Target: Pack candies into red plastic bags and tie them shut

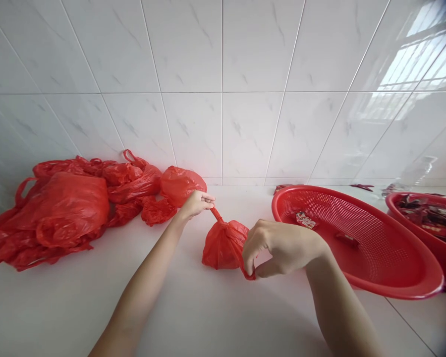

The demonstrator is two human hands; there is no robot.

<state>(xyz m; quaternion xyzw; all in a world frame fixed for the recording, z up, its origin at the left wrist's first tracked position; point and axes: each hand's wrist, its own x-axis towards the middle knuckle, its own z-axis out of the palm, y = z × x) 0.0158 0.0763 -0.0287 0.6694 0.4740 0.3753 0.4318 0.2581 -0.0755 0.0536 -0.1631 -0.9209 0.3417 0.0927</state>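
A small red plastic bag with something bulky inside sits on the white surface, its neck twisted or knotted at the top. My left hand pinches one handle of it, drawn out taut to the upper left. The other handle hangs down the right side, and my right hand has its thumb and forefinger closed on that one. What the bag contains is hidden by the red plastic.
Several filled red plastic bags lie heaped at left against the tiled wall. To the right, a red perforated basket holds a few small wrapped packets. Beyond it stands another red basket full of dark packets.
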